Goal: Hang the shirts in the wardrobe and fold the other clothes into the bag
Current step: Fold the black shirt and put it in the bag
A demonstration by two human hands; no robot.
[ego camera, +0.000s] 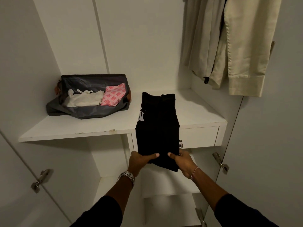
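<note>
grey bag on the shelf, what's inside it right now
Inside the grey bag lie a folded white garment on the left and a pink patterned one on the right. Anything beneath them is covered. The black garment is outside, gripped by both hands.

Both hands, left hand [139, 159] and right hand [182, 161], pinch the folded black garment's [157, 128] near edge; its far half lies on the shelf [98, 125] beside the open grey bag [88, 110].
</note>
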